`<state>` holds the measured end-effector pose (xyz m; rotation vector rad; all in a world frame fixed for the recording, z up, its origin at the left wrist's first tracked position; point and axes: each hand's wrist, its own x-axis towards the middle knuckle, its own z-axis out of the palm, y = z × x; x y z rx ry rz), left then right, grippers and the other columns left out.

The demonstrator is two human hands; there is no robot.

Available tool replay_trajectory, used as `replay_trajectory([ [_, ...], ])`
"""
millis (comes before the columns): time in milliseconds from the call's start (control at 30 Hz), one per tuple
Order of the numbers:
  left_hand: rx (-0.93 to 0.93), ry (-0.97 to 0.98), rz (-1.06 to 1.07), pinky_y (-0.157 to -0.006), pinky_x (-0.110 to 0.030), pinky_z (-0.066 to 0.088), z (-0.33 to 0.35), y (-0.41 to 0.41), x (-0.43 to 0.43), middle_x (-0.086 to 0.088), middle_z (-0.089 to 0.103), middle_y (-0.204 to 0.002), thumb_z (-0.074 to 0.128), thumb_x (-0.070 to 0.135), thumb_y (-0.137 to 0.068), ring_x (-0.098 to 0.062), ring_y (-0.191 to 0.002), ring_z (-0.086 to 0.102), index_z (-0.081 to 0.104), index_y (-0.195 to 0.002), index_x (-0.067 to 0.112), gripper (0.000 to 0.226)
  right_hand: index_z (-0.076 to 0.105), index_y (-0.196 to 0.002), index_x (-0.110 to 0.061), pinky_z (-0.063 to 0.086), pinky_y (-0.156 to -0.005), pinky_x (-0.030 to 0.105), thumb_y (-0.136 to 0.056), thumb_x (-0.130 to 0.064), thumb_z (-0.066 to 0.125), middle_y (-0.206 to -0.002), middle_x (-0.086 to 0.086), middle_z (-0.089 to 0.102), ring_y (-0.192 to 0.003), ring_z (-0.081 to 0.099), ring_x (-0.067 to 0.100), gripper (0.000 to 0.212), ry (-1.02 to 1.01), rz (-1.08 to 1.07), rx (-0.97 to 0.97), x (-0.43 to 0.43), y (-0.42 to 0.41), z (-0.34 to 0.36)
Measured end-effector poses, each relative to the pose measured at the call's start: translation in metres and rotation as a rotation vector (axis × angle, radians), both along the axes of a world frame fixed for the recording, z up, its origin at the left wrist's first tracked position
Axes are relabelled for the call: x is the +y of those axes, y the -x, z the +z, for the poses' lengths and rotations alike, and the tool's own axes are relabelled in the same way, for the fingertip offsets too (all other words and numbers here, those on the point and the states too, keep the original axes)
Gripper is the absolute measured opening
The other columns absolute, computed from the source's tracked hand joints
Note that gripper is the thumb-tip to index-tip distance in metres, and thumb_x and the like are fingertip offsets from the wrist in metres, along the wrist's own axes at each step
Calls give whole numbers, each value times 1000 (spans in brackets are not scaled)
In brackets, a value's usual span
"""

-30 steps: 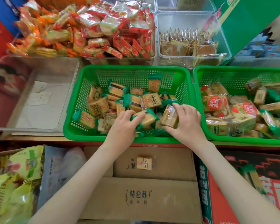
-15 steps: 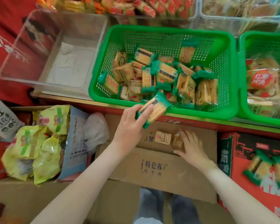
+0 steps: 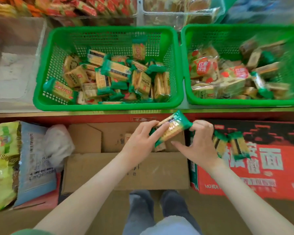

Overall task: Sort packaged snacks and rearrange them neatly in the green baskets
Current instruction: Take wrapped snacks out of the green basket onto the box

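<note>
Baskets: two green baskets stand side by side on the shelf, touching at their rims. The left basket (image 3: 107, 106) holds a loose pile of cracker packets (image 3: 115, 70) with green ends. They overlap too much for an exact count, but there are well over a dozen. The right basket (image 3: 241, 101) holds a mixed pile: red-labelled packs (image 3: 203, 68), tan packs and green-ended packs. Motion blur prevents a count here.

Held item: one cracker packet (image 3: 172, 128) is in the air below the shelf edge and above the cardboard box (image 3: 126, 168). It lies in neither basket and is tilted, with its upper end toward the right.

Left hand (image 3: 139, 141): fingers are curled around the lower left part of the held packet, gripping it.

Right hand (image 3: 200, 145): fingertips are bent onto the packet's upper right green end, holding it. The thumb extends straight out beneath the packet.

Other items: one small packet (image 3: 159, 148) lies on the cardboard box, partly hidden under the held packet. Two green-ended packets (image 3: 231, 146) lie side by side on the red carton (image 3: 261, 173), just beside the right hand. Three clear bins are in view: one (image 3: 39, 48) left of the baskets and two behind them. Yellow-green bags (image 3: 0, 158) sit at far left.
</note>
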<state>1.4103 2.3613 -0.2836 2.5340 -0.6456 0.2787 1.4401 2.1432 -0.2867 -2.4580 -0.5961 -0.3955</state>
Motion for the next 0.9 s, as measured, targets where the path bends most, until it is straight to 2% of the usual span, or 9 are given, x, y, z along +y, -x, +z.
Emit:
replay_trajectory([
  [100, -8, -70, -144, -84, -42, 53, -8, -9, -41, -16, 37, -125, 80, -2, -67, -31, -109, 42, 37, -138, 12, 84, 40, -113, -10, 33, -99, 33, -70, -48, 75, -122, 9, 40, -116, 43, 26, 67, -47, -51, 66, -49, 6, 1],
  [200, -10, -105, -312, -84, -41, 50, -22, -10, -84, -17, 41, -123, 76, 1, -72, -29, -105, 44, 41, -136, 11, 74, 41, -136, -14, 33, -109, 38, -73, -41, 78, -137, 4, 45, -129, 40, 19, 78, 9, 98, 333, -94, 14, -3],
  [300, 9, -139, -424, -88, -39, 48, -31, -9, -125, -19, 53, -124, 72, 3, -76, -28, -108, 47, 43, -136, 11, 66, 50, -135, -19, 37, -104, 42, -78, -33, 72, -127, 0, 58, -122, 51, 20, 62, 143, 188, 496, -129, 22, -20],
  [367, 47, -170, -388, -96, -42, 45, -32, -10, -147, -19, 54, -130, 69, 3, -77, -31, -116, 47, 39, -142, 13, 72, 54, -126, -17, 34, -97, 38, -77, -29, 69, -116, 4, 62, -111, 57, 28, 53, 181, 25, 489, -149, 27, -33],
  [433, 101, -200, -298, -106, -45, 38, -33, -12, -164, -21, 50, -137, 69, 2, -76, -33, -125, 42, 32, -147, 13, 81, 54, -121, -10, 34, -93, 43, -76, -24, 74, -113, 14, 61, -109, 55, 37, 52, 269, -293, 482, -166, 31, -48],
  [500, 152, -239, -256, -110, -46, 32, -36, -13, -177, -24, 47, -141, 76, 5, -72, -36, -129, 43, 29, -147, 12, 89, 50, -124, -3, 35, -94, 52, -78, -33, 77, -118, 20, 56, -112, 49, 40, 61, 327, -612, 554, -181, 29, -57],
  [633, 203, -340, -269, -102, -46, 42, -46, -16, -195, -23, 53, -136, 85, 16, -64, -36, -122, 54, 47, -140, 8, 85, 23, -148, -10, 22, -110, 50, -89, -59, 51, -147, 15, 36, -134, 32, 33, 81, 390, -731, 772, -200, 26, -73],
  [800, 231, -322, -193, -101, -45, 44, -39, -21, -197, -21, 50, -139, 79, 16, -74, -36, -124, 52, 45, -141, 9, 76, 13, -153, -15, 14, -114, 50, -93, -55, 47, -157, 12, 22, -143, 19, 30, 80, 385, -680, 701, -193, 22, -61],
  [900, 112, -238, -163, -95, -44, 49, -19, -35, -180, -17, 56, -133, 72, 14, -79, -32, -116, 57, 53, -134, 4, 59, 28, -147, -9, 25, -108, 54, -90, -40, 60, -147, 17, 36, -134, 33, 35, 72, 267, -581, 497, -168, 9, -39],
])
